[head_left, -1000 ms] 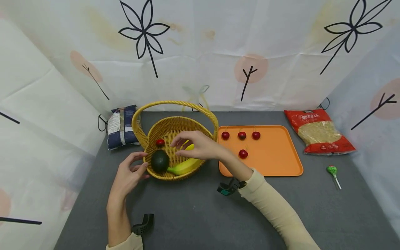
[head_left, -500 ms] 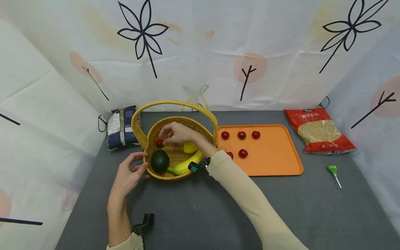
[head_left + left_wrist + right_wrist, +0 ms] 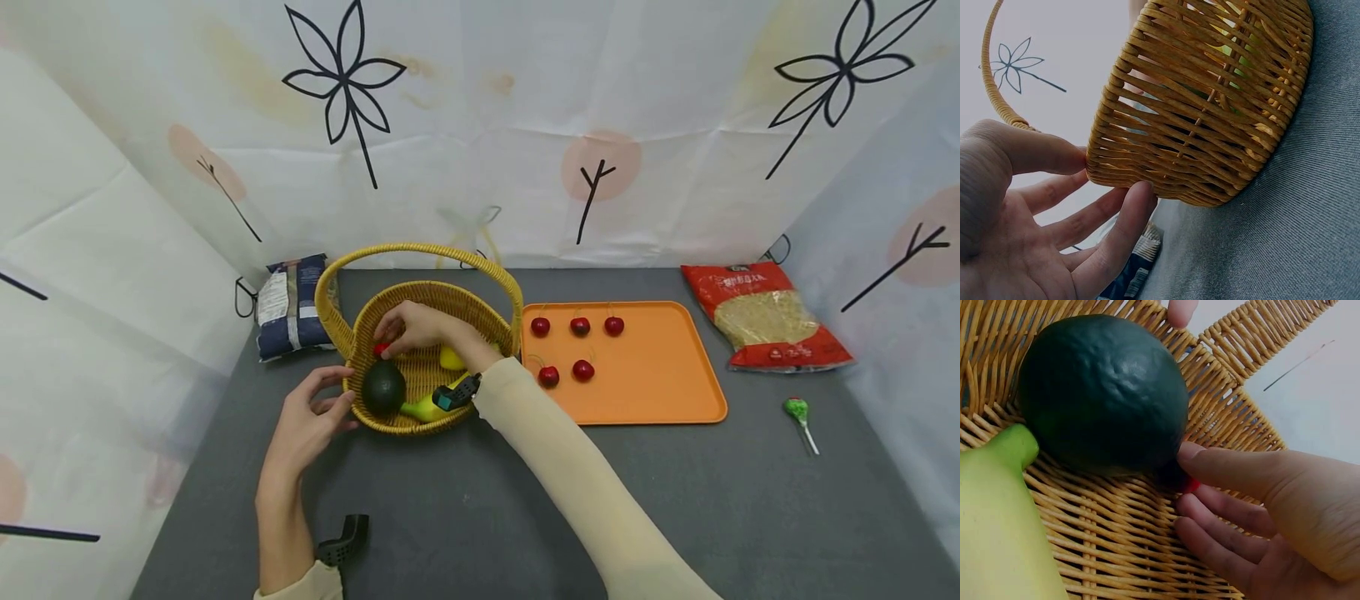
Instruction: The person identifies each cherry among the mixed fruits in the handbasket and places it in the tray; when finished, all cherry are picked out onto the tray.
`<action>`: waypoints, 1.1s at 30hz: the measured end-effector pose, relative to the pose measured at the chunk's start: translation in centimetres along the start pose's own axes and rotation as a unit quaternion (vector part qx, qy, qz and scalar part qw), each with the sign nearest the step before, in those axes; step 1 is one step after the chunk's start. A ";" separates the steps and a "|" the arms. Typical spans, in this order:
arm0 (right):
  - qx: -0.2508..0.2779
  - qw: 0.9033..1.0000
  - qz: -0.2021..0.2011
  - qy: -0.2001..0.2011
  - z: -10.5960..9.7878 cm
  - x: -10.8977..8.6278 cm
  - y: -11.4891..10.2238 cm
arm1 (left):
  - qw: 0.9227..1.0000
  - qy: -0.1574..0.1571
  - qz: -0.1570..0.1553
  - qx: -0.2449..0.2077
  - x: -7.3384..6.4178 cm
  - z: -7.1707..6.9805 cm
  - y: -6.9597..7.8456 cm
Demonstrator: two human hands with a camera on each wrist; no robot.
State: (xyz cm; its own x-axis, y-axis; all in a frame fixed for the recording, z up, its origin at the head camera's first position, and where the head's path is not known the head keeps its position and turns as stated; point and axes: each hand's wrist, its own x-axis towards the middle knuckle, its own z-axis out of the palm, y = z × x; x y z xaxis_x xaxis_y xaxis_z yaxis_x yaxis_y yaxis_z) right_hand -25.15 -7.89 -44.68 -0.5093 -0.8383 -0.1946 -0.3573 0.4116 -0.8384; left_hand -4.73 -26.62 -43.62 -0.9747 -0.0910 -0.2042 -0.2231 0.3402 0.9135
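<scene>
A yellow wicker basket [image 3: 420, 429] with a tall arched handle holds a dark avocado [image 3: 384, 387], a banana [image 3: 423, 408], a yellow fruit [image 3: 452, 358] and a red cherry [image 3: 382, 349]. My right hand [image 3: 416, 327] reaches into it and pinches the cherry between thumb and fingers. In the right wrist view, that cherry [image 3: 1190, 485] is partly hidden beside the avocado [image 3: 1107, 394], next to my right hand [image 3: 1260, 512]. At the left side, my left hand [image 3: 307, 412] holds the basket's rim, its fingertips against the weave [image 3: 1166, 125].
An orange tray [image 3: 652, 375] with several cherries [image 3: 583, 371] lies right of the basket. Behind on the left is a blue and white bag [image 3: 292, 304]; a red bag [image 3: 765, 317] lies at the far right, with a green lollipop [image 3: 797, 410] in front.
My right hand has moved left and deeper into the basket, its fingers now on the cherry by the avocado. My left hand stays at the rim.
</scene>
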 end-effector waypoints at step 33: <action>0.016 0.989 -0.137 0.057 -1.9 -13.7 -4.2 | 1.000 0.002 0.005 0.012 0.0 0.0 0.0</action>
State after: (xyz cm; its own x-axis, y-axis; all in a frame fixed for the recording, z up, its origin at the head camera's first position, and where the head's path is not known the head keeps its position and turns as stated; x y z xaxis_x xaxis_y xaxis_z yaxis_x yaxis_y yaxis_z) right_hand -18.18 2.56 -37.49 -0.4821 -0.8706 0.0986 -0.4694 0.1616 -0.8681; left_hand -4.74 -26.64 -43.60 -0.9767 -0.0917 -0.1941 -0.2143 0.3631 0.9068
